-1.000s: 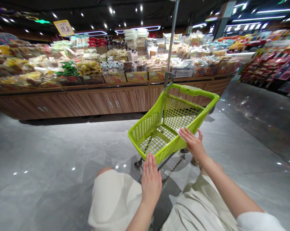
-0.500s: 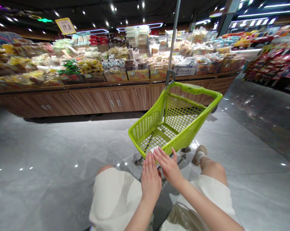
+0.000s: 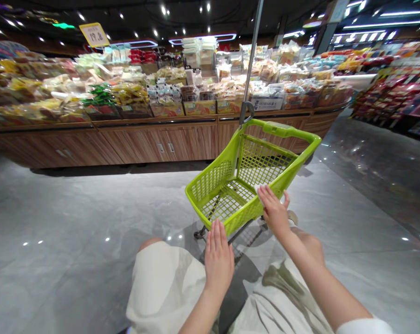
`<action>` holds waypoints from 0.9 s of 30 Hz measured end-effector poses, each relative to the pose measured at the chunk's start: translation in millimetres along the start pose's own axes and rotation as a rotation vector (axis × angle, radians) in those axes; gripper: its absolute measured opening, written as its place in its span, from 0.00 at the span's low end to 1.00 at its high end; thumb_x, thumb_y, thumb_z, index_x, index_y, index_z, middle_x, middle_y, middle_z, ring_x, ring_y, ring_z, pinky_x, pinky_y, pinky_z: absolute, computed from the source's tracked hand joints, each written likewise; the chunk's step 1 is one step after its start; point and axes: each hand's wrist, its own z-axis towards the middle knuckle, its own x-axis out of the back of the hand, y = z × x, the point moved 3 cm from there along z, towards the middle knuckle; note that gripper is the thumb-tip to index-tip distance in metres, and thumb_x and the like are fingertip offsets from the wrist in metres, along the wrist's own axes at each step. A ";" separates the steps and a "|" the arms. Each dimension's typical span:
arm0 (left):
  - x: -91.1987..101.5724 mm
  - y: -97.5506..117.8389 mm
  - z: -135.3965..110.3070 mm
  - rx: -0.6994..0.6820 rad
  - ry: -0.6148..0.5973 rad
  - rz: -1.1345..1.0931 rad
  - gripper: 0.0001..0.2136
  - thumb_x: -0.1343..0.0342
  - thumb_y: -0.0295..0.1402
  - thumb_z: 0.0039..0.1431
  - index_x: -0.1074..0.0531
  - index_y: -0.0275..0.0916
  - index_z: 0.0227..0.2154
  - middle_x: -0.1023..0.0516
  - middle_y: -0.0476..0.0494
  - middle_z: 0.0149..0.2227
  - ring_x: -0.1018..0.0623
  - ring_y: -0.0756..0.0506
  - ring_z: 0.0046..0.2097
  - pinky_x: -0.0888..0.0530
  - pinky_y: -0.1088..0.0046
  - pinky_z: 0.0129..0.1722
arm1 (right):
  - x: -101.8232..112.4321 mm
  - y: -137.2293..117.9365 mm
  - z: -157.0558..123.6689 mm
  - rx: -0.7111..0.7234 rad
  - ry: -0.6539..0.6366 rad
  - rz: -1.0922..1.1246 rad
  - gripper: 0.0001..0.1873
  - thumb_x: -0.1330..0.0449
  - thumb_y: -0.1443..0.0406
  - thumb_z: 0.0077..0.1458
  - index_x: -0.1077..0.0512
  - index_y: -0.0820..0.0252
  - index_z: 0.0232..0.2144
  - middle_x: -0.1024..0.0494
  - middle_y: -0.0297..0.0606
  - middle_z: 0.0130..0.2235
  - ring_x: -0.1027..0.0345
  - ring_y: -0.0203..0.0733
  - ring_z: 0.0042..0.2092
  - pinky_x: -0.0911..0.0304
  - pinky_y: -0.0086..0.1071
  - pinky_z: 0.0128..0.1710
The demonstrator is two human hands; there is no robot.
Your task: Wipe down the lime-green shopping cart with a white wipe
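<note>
A lime-green shopping cart [image 3: 227, 185] with a grid-sided basket stands in front of me, its inside bare. My right hand [image 3: 274, 208] lies over the basket's near side rim, fingers bent across the top edge. Under its fingertips a small white wipe [image 3: 257, 188] peeks out, mostly covered by the hand. My left hand [image 3: 218, 253] rests at the cart's front corner, fingers stretched out side by side against the rim. Nothing shows in that left hand, though its palm is hidden.
Behind the cart runs a wooden display counter [image 3: 154, 146] heaped with packaged food. A thin grey pole [image 3: 252, 55] rises beside the cart's handle. A price sign [image 3: 94, 35] stands above the goods. Grey shiny floor [image 3: 74, 218] surrounds the cart; more shelves stand at right.
My right hand has slid along the rim, up and to the right, away from the left hand, taking the white wipe along. My left hand has stayed at the corner.
</note>
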 end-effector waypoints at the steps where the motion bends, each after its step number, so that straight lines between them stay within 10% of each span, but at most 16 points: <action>1: -0.5 0.0 0.0 0.002 -0.001 0.001 0.37 0.51 0.28 0.63 0.67 0.27 0.68 0.48 0.25 0.68 0.48 0.35 0.69 0.39 0.54 0.65 | -3.8 -20.2 -6.6 0.035 -0.018 0.045 0.42 0.53 0.78 0.50 0.49 0.51 0.67 0.34 0.42 0.63 0.43 0.45 0.65 0.73 0.54 0.66; 7: -2.6 -4.7 -0.1 -0.012 -0.009 0.016 0.39 0.51 0.25 0.60 0.68 0.28 0.68 0.47 0.26 0.68 0.47 0.36 0.69 0.40 0.54 0.65 | -16.7 -102.8 -37.4 0.363 -0.128 0.231 0.35 0.55 0.76 0.56 0.46 0.53 0.65 0.32 0.40 0.61 0.45 0.37 0.65 0.79 0.47 0.67; 10: -1.1 -7.0 0.0 -0.029 -0.017 0.021 0.37 0.52 0.26 0.62 0.67 0.28 0.68 0.47 0.27 0.68 0.47 0.36 0.69 0.39 0.55 0.65 | -13.3 -64.2 -23.9 0.381 -0.121 0.196 0.36 0.55 0.77 0.56 0.45 0.50 0.64 0.31 0.37 0.60 0.44 0.37 0.65 0.78 0.49 0.67; 16: 0.3 -1.0 0.4 -0.013 -0.021 -0.005 0.37 0.53 0.28 0.63 0.68 0.28 0.68 0.48 0.26 0.68 0.48 0.35 0.69 0.39 0.54 0.65 | -2.8 15.8 7.0 -0.068 0.042 -0.005 0.40 0.52 0.78 0.49 0.42 0.49 0.63 0.31 0.38 0.61 0.44 0.45 0.65 0.75 0.56 0.65; 23: -3.6 1.7 -2.0 0.029 -0.024 -0.020 0.40 0.50 0.24 0.59 0.69 0.29 0.68 0.50 0.27 0.69 0.49 0.36 0.70 0.40 0.54 0.66 | -19.0 -106.8 -36.3 0.256 -0.080 0.149 0.33 0.54 0.75 0.56 0.42 0.54 0.64 0.30 0.41 0.60 0.43 0.39 0.65 0.75 0.48 0.67; 27: -0.4 -2.9 -1.8 0.003 -0.033 0.006 0.39 0.51 0.25 0.61 0.68 0.29 0.68 0.48 0.27 0.68 0.48 0.37 0.69 0.39 0.55 0.65 | -15.7 -83.5 -29.2 0.400 -0.107 0.106 0.32 0.54 0.76 0.57 0.39 0.50 0.62 0.27 0.37 0.58 0.44 0.39 0.65 0.77 0.50 0.67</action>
